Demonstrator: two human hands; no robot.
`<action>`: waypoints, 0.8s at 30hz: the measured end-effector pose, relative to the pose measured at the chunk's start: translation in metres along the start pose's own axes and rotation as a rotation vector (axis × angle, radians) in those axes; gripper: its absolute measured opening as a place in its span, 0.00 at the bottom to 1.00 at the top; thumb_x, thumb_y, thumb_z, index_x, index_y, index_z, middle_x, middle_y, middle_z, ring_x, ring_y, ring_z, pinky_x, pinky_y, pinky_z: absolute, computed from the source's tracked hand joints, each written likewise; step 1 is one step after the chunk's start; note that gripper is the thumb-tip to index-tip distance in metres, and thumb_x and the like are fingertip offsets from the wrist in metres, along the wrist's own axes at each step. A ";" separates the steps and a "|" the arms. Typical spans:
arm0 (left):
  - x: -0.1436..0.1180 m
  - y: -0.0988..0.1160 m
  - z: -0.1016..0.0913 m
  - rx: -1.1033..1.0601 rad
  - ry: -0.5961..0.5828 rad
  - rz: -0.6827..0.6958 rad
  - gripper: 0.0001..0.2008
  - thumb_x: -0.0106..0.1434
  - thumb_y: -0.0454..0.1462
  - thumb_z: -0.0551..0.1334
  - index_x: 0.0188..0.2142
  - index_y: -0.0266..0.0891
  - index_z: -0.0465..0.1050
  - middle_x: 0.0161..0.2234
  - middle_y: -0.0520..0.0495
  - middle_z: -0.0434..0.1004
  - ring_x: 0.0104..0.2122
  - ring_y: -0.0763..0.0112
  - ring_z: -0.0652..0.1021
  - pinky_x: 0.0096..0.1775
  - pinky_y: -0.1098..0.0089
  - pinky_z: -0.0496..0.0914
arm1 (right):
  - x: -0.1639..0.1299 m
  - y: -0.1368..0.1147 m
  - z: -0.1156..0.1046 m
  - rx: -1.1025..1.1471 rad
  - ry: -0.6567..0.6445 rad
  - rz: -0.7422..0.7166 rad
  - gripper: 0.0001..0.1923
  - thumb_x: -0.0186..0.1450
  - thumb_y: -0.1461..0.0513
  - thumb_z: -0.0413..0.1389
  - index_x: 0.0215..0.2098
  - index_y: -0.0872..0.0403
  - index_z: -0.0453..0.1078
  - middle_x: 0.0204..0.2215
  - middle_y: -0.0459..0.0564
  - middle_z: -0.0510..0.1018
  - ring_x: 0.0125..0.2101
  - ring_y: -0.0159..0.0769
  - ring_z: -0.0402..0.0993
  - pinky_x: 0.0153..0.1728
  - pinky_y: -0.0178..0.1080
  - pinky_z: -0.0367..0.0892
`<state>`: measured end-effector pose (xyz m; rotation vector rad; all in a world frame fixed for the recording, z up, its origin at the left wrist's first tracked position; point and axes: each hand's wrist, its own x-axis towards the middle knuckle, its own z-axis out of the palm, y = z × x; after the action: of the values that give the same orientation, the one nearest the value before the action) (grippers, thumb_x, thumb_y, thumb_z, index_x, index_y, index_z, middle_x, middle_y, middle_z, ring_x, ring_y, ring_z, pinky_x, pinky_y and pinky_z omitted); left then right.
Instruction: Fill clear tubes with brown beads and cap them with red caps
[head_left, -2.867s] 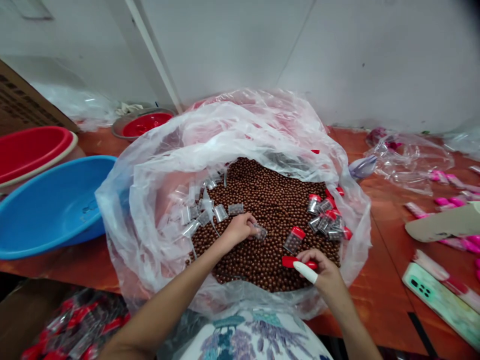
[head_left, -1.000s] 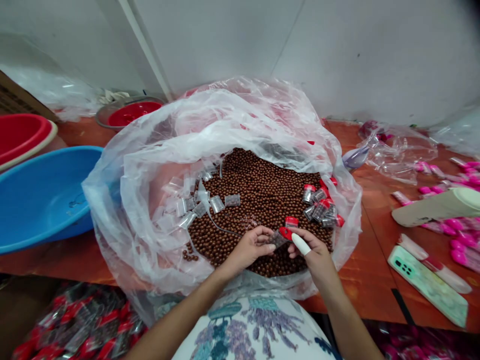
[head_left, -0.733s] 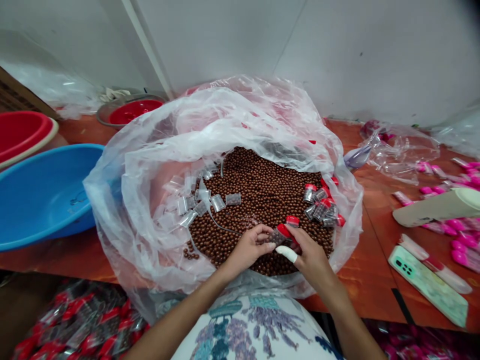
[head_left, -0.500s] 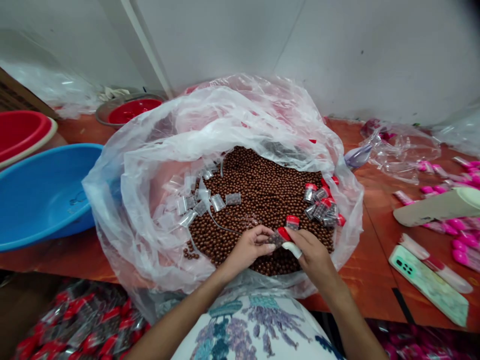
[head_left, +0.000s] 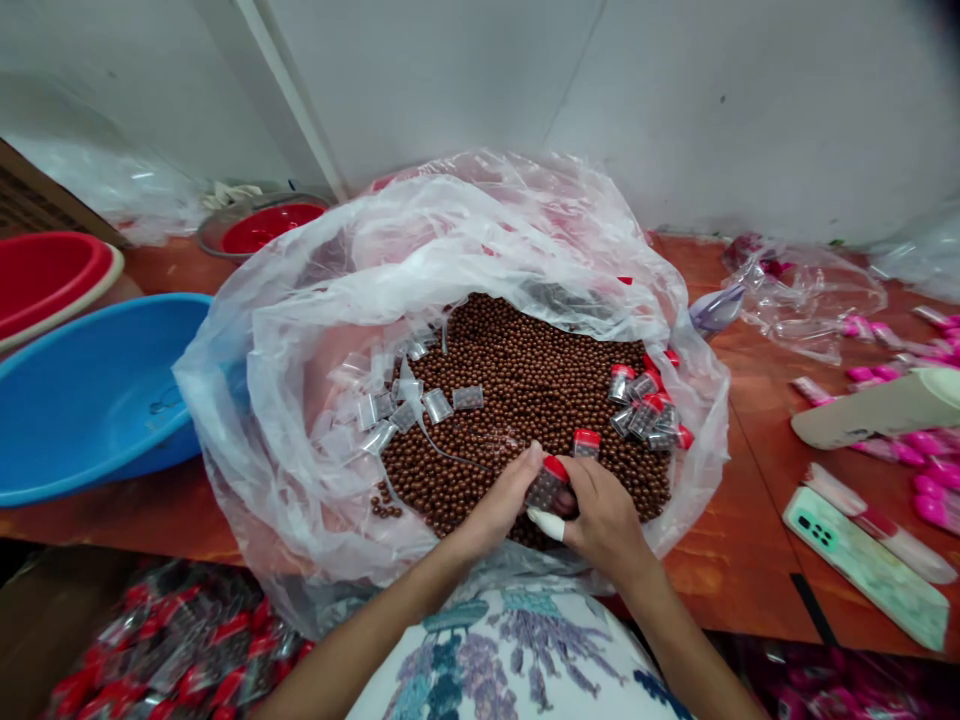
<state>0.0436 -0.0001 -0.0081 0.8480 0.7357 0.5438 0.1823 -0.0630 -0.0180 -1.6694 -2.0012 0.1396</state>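
A small clear jar [head_left: 545, 492] with a red cap, filled with brown balls, is held tilted between my two hands, above a heap of glossy brown balls [head_left: 517, 370]. My right hand [head_left: 607, 510] grips its right side, the thumb wrapped in white. From the left, my left hand [head_left: 504, 500] presses its fingers against the jar, partly hiding them. Just beyond lies another red-capped jar [head_left: 586, 443]. Several filled jars [head_left: 643, 408] rest at the heap's right edge. Uncapped clear jars [head_left: 397, 405] are scattered on the left.
A clear plastic bag [head_left: 270, 400] surrounds the heap on a reddish table [head_left: 757, 450]. Left of it stand a blue basin [head_left: 90, 400] and a red basin [head_left: 52, 280]. A phone [head_left: 866, 570] and a pale tumbler [head_left: 877, 410] lie right. Several red-capped jars [head_left: 187, 650] are piled below left.
The jar has turned more upright between my hands. My left fingers have straightened along its side, and my right thumb has shifted left and lower around it.
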 end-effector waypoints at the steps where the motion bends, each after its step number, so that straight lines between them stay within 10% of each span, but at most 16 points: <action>1: 0.001 -0.004 0.002 -0.037 0.008 -0.027 0.25 0.59 0.55 0.49 0.33 0.35 0.67 0.24 0.49 0.70 0.24 0.74 0.70 0.29 0.72 0.65 | 0.000 -0.001 0.002 0.011 -0.012 -0.016 0.27 0.59 0.54 0.53 0.54 0.56 0.58 0.42 0.58 0.71 0.41 0.46 0.68 0.43 0.46 0.65; 11: 0.002 -0.008 0.003 -0.189 0.122 -0.053 0.20 0.60 0.50 0.48 0.45 0.40 0.61 0.18 0.56 0.66 0.17 0.75 0.68 0.23 0.72 0.65 | -0.003 0.000 -0.011 0.272 -0.146 0.203 0.38 0.55 0.57 0.58 0.60 0.52 0.48 0.45 0.54 0.71 0.38 0.41 0.71 0.38 0.41 0.68; 15: -0.001 0.001 0.002 -0.190 0.090 -0.047 0.24 0.60 0.50 0.48 0.50 0.38 0.59 0.18 0.55 0.67 0.17 0.74 0.68 0.23 0.71 0.66 | -0.010 0.011 -0.015 0.342 -0.118 0.391 0.14 0.60 0.57 0.53 0.44 0.51 0.67 0.32 0.48 0.76 0.29 0.37 0.72 0.32 0.38 0.67; 24: -0.001 -0.010 0.007 -0.100 0.066 -0.087 0.34 0.58 0.60 0.42 0.48 0.37 0.65 0.18 0.53 0.67 0.17 0.75 0.67 0.20 0.75 0.62 | 0.002 -0.008 -0.017 0.264 -0.100 0.096 0.30 0.58 0.57 0.56 0.58 0.52 0.55 0.50 0.55 0.69 0.49 0.45 0.64 0.48 0.45 0.61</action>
<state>0.0497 -0.0097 -0.0133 0.7049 0.7953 0.5287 0.1824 -0.0673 0.0004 -1.6136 -1.8788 0.5080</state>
